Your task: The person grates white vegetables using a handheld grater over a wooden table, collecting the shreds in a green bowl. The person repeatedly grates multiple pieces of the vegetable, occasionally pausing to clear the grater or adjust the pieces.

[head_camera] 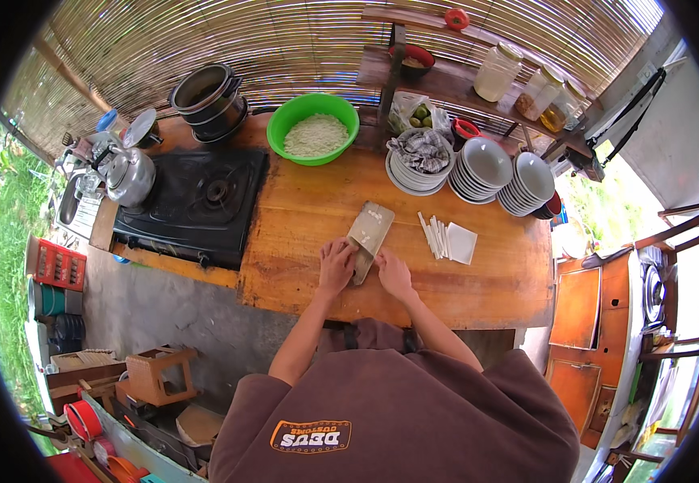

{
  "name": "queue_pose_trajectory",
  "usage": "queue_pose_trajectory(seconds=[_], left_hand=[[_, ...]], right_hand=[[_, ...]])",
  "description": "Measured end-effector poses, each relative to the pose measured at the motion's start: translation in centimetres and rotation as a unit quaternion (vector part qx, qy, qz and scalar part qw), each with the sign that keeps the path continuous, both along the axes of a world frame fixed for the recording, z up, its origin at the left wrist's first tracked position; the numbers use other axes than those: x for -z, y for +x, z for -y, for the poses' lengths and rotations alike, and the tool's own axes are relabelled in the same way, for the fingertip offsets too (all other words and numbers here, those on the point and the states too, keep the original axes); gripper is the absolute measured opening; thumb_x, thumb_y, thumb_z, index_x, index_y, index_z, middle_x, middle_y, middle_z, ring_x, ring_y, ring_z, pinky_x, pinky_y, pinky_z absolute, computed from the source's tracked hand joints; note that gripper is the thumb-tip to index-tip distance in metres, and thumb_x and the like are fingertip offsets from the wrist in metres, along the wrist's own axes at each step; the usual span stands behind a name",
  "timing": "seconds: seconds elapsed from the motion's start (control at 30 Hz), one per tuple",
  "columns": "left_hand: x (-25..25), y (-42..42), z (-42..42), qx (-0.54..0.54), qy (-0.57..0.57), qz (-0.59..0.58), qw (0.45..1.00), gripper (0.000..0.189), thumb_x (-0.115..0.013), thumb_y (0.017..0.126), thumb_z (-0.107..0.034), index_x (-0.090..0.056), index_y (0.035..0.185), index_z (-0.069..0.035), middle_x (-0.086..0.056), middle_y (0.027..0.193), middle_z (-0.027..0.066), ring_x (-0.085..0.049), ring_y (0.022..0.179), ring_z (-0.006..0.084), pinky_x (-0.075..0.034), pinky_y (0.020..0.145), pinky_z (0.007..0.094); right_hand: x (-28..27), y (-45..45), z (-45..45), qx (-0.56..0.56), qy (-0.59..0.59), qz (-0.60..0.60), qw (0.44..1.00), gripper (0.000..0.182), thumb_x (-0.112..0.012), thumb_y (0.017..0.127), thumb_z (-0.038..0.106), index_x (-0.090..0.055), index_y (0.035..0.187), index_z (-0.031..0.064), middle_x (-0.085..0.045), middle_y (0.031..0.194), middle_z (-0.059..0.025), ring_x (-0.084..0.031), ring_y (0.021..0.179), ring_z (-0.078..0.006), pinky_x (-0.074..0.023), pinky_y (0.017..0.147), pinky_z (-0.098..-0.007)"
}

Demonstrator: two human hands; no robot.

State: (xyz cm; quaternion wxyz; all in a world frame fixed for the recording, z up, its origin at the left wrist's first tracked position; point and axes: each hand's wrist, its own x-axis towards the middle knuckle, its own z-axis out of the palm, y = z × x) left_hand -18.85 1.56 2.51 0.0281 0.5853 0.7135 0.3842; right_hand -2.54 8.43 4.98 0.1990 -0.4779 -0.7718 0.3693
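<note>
A small wooden board with a narrow, holed handle end lies aslant on the wooden worktop. Small white bits dot its upper face. My left hand grips its left edge near the handle, the thumb over the wood. At the opposite edge, the curled fingers of my right hand meet the board; whether something thin is pinched there cannot be made out. To the right lie several thin white sticks in a loose row. Beside them is a square white sheet or stack of sheets.
A green basin of white, crumbly food stands behind the board. Bowl stacks line the back right, under a shelf of jars. On the left are a black gas stove, a metal kettle and a dark cooker pot.
</note>
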Motion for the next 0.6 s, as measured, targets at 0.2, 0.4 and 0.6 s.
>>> queue_pose_trajectory(seconds=[0.2,0.4,0.6], left_hand=[[0.3,-0.1,0.3,0.001,-0.014,0.003,1.0,0.018,-0.064,0.084,-0.009,-0.068,0.101,-0.013,-0.058,0.119,0.0044,-0.049,0.111,0.0299,-0.036,0.099,0.043],[-0.2,-0.3,0.8,0.01,-0.026,0.017,0.999,0.018,-0.063,0.085,-0.01,-0.068,0.102,-0.012,-0.057,0.121,0.0047,-0.049,0.113,0.0301,-0.035,0.1,0.0428],[0.0,-0.4,1.0,0.006,-0.021,0.008,1.0,0.018,-0.063,0.085,-0.01,-0.067,0.103,-0.012,-0.057,0.122,0.005,-0.049,0.116,0.0304,-0.035,0.102,0.0427]], right_hand=[[-0.7,0.4,1.4,0.013,-0.018,0.008,1.0,0.015,-0.054,0.1,0.021,-0.056,0.102,0.0067,-0.065,0.086,-0.023,-0.062,0.086,-0.048,-0.0469,0.072,-0.0549],[0.0,-0.4,0.8,0.004,-0.004,0.023,1.0,0.015,-0.054,0.1,0.021,-0.057,0.104,0.0062,-0.066,0.089,-0.0225,-0.062,0.089,-0.0472,-0.0473,0.073,-0.0549],[-1.0,-0.1,2.0,0.015,-0.017,0.006,1.0,0.015,-0.055,0.099,0.02,-0.059,0.103,0.0053,-0.067,0.09,-0.0223,-0.063,0.09,-0.0464,-0.0476,0.074,-0.054]])
